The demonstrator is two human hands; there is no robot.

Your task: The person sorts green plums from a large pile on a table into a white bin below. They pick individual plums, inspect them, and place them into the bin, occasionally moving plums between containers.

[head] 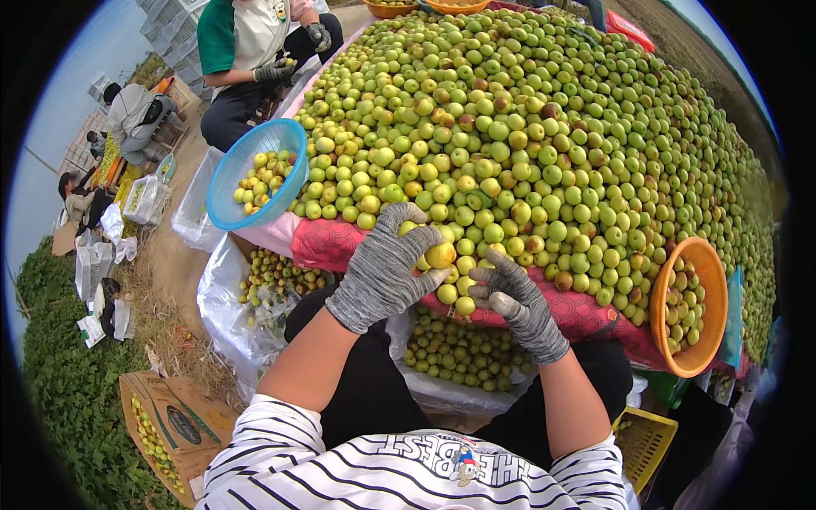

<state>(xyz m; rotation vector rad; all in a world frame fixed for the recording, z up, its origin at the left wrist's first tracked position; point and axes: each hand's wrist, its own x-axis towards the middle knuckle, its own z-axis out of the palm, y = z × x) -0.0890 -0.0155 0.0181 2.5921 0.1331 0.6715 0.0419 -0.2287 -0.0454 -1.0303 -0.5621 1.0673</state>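
My left hand (389, 271), in a grey knitted glove, grips a yellowish round fruit (440, 255) that looks like a jujube. Another fruit shows under its fingers, and I cannot tell if it is held too. My right hand (519, 306), gloved alike, has its fingers apart at the edge of the heap, with no fruit seen in it. Before both hands spreads a large heap of green jujubes (472, 140), some with brown-red patches, on a red patterned cloth (328, 245). Below the hands, between my knees, a plastic-lined container holds more jujubes (465, 350).
A blue plastic basket (220, 185) stands left, an orange basket (714, 306) right, both part filled. Plastic-lined jujubes (280, 271) lie by my left knee. A cardboard box (191, 408) and a yellow crate (656, 440) flank me. A gloved co-worker (255, 57) sits at the heap's far left.
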